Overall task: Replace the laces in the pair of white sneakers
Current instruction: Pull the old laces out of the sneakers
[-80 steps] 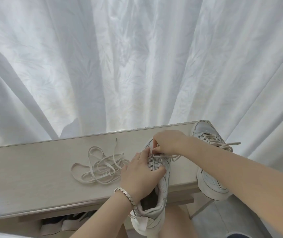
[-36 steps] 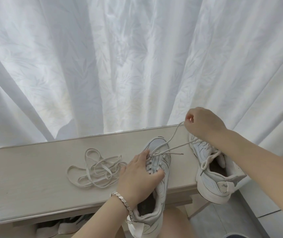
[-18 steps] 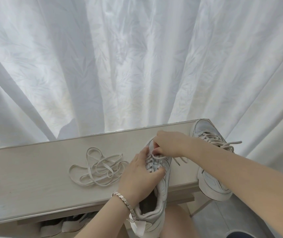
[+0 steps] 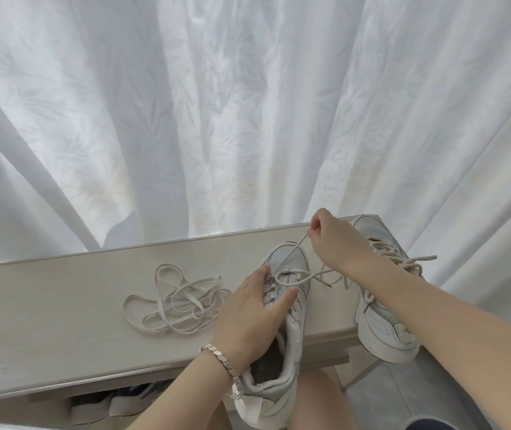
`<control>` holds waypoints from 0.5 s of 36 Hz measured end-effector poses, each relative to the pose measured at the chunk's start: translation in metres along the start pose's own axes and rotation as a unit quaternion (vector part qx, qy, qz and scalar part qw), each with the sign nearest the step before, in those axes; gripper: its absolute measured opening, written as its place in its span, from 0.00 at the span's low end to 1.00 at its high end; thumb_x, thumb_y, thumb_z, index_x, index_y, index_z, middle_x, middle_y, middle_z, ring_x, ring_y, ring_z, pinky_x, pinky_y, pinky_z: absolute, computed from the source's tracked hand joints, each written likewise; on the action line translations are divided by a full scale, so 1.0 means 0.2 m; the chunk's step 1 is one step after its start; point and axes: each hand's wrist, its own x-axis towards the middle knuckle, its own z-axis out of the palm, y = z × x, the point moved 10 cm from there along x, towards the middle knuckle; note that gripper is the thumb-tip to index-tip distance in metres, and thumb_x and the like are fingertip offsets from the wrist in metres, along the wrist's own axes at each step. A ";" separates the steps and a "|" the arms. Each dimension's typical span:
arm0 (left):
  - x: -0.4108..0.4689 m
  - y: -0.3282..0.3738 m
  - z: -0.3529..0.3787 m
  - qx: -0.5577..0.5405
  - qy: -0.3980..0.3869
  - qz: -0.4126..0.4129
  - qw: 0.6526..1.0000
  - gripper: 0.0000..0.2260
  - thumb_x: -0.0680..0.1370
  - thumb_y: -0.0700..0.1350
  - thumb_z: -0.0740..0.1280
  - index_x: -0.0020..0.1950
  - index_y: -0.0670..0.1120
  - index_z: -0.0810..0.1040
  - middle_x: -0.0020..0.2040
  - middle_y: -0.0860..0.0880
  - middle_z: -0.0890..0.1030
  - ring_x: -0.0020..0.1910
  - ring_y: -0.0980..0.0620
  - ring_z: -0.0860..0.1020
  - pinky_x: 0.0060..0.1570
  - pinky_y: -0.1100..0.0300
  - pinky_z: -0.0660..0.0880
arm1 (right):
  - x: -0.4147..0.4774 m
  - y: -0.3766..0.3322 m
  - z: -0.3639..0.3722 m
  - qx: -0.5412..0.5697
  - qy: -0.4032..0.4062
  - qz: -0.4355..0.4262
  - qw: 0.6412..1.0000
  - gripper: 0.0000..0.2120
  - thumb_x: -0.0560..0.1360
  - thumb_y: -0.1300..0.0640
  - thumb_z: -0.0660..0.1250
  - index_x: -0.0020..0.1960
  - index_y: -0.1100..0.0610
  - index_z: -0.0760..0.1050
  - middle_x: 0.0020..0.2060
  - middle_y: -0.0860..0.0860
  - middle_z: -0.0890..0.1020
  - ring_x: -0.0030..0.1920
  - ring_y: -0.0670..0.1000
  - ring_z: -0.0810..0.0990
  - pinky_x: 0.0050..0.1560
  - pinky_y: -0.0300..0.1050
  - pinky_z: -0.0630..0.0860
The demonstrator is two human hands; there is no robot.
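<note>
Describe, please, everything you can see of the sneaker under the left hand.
The sneaker is white, of what looks like leather with thin dark seams, a padded collar and a dark inside. It stands upright on the bench, toe toward the curtain, heel jutting over the near edge. The left hand presses on its tongue area. A cream lace runs through its front eyelets; the right hand pinches one end taut, the other trails to the right.

Loose laces [image 4: 175,302] left of sneaker [image 4: 285,293]
</note>
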 end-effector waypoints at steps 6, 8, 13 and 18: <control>0.01 -0.01 0.01 -0.013 0.002 -0.001 1.000 0.28 0.76 0.63 0.57 0.74 0.55 0.59 0.71 0.59 0.65 0.70 0.57 0.63 0.68 0.59 0.60 | -0.04 -0.11 0.10 -0.103 -0.082 -0.062 0.989 0.17 0.78 0.52 0.56 0.66 0.51 0.68 0.59 0.49 0.77 0.59 0.51 0.74 0.52 0.44 0.67; 0.01 -0.01 0.01 -0.021 -0.004 -0.003 1.000 0.31 0.71 0.61 0.53 0.74 0.56 0.59 0.71 0.59 0.65 0.70 0.58 0.63 0.68 0.58 0.61 | -0.06 -0.16 0.11 -0.142 -0.094 -0.097 0.981 0.20 0.79 0.50 0.55 0.70 0.48 0.65 0.65 0.49 0.71 0.63 0.50 0.72 0.55 0.43 0.67; -0.01 -0.01 -0.02 -0.071 0.030 -0.021 0.997 0.31 0.68 0.57 0.58 0.71 0.56 0.63 0.67 0.59 0.70 0.65 0.58 0.68 0.61 0.62 0.64 | -0.08 -0.26 0.15 -0.176 -0.120 -0.173 0.962 0.18 0.78 0.49 0.58 0.67 0.41 0.68 0.68 0.47 0.61 0.56 0.50 0.75 0.50 0.41 0.63; -0.03 0.01 -0.10 -0.059 0.080 -0.024 0.995 0.12 0.73 0.47 0.66 0.55 0.56 0.70 0.51 0.59 0.74 0.53 0.60 0.71 0.48 0.67 0.65 | -0.10 -0.32 0.22 -0.163 -0.154 -0.207 0.952 0.10 0.79 0.49 0.60 0.55 0.46 0.78 0.66 0.44 0.66 0.53 0.48 0.75 0.50 0.42 0.67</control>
